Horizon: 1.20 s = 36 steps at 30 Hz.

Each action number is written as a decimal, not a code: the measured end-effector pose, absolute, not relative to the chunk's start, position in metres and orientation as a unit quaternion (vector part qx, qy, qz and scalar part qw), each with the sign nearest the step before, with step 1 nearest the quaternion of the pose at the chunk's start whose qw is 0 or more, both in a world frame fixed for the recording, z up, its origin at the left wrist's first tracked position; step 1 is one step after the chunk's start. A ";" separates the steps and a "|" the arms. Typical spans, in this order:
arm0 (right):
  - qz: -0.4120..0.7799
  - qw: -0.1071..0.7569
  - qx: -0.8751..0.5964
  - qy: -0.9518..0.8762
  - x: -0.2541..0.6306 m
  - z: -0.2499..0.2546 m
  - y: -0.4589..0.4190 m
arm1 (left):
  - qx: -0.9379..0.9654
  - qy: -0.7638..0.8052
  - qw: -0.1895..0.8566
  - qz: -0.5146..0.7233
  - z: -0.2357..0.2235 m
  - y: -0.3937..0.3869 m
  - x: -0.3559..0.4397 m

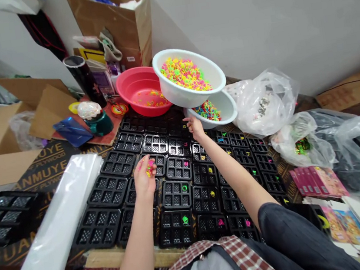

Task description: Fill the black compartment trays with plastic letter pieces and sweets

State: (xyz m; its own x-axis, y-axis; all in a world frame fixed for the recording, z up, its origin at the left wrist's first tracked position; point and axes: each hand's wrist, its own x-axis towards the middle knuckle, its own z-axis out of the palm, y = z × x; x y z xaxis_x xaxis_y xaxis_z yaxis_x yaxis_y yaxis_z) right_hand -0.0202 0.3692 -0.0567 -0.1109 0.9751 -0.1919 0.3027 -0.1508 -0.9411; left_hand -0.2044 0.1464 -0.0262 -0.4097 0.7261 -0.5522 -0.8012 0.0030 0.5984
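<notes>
My left hand (145, 176), palm up with fingers curled, holds several small plastic rings (150, 168) in pink, yellow and green. It hovers above the black compartment trays (177, 194), which stand in rows on the table. My right hand (195, 128) reaches to the far rows, in front of the bowls. Its index finger is stretched out and its thumb apart, with nothing visible between them. Close to these fingertips, a small yellow piece (184, 126) lies in a tray. Single coloured rings, such as a green one (184, 188), lie in many trays of the middle and right columns.
A white bowl (191, 94) heaped with bright rings overlaps a red basin (125, 89) and a second pale bowl (229, 107). White plastic sleeves (59, 224) lie left. A green mug (100, 125) and black tumbler (84, 81) stand behind; plastic bags (264, 102) sit right.
</notes>
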 end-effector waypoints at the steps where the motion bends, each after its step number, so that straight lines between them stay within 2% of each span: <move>1: 0.581 0.347 -0.547 -0.494 -0.023 -0.057 0.372 | -0.044 0.454 0.543 0.705 -0.026 0.147 -0.204; 3: 0.687 0.343 -0.496 -0.405 -0.035 -0.058 0.376 | -0.054 0.450 0.547 0.703 -0.024 0.147 -0.204; 6: 0.708 0.348 -0.450 -0.417 -0.064 -0.064 0.380 | -0.064 0.444 0.555 0.701 -0.023 0.146 -0.205; 12: 0.484 0.403 -0.514 -0.582 -0.116 -0.082 0.389 | -0.074 0.416 0.562 0.711 -0.026 0.146 -0.211; 18: 0.346 0.338 -0.462 -0.743 -0.119 -0.085 0.396 | -0.096 0.433 0.561 0.699 -0.029 0.148 -0.213; 21: 0.317 0.340 -0.440 -0.768 -0.113 -0.075 0.385 | -0.097 0.434 0.562 0.697 -0.028 0.148 -0.211; 25: 0.384 0.341 -0.367 -0.775 -0.105 -0.053 0.338 | -0.090 0.423 0.584 0.687 -0.027 0.148 -0.208; 28: 0.467 0.248 -0.247 -0.812 -0.102 -0.038 0.289 | -0.078 0.415 0.602 0.677 -0.028 0.148 -0.204; 30: 0.483 0.205 -0.183 -0.831 -0.100 -0.033 0.263 | -0.075 0.419 0.603 0.675 -0.029 0.149 -0.202; 36: 0.470 0.246 -0.230 -0.816 -0.092 -0.032 0.237 | -0.080 0.403 0.626 0.662 -0.032 0.150 -0.201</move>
